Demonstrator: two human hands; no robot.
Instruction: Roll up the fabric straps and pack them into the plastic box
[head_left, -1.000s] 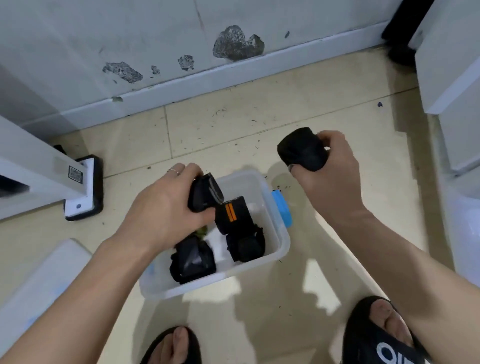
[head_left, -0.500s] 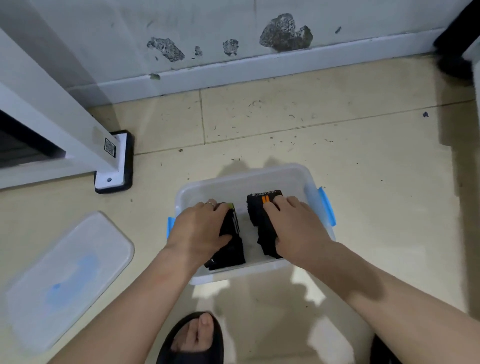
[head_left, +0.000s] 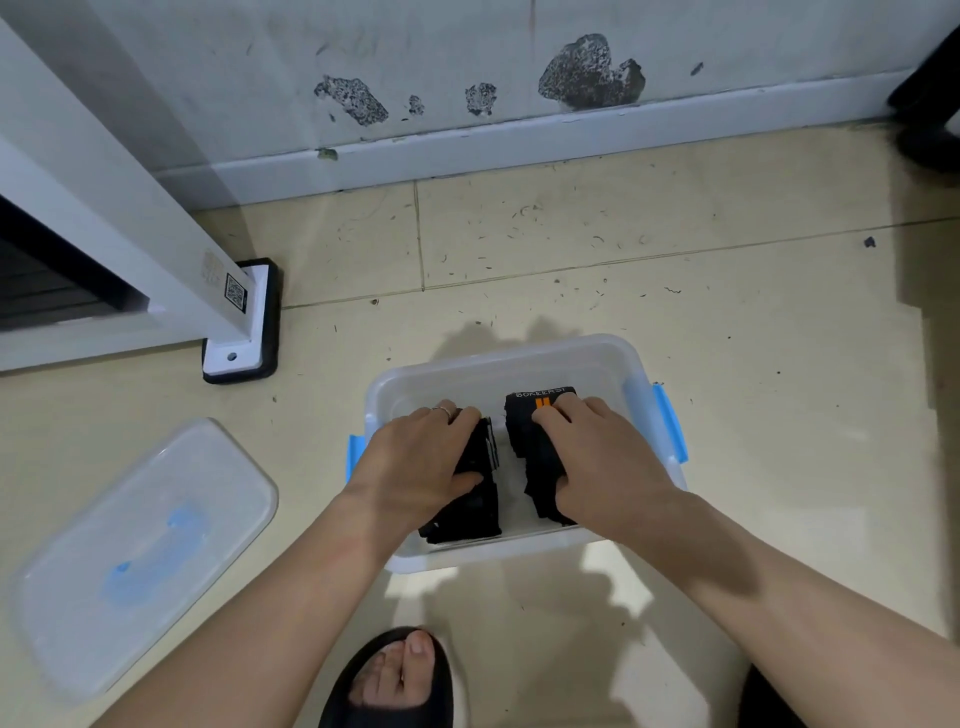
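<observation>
Black rolled straps (head_left: 535, 447) are lying inside the clear box (head_left: 498, 364) on the floor. The left hand (head_left: 415, 462) is gripping the left-side rolls, thumb and fingers curled round them; the right hand (head_left: 597, 457) is gripping the right-side rolls by an orange-marked one. The lid (head_left: 140, 551) is lying well apart to the left, a sandal (head_left: 395, 686) sitting near the box.

My left hand (head_left: 421, 462) and right hand (head_left: 597, 457) reach down side by side, palms down, fingers lightly curled.
</observation>
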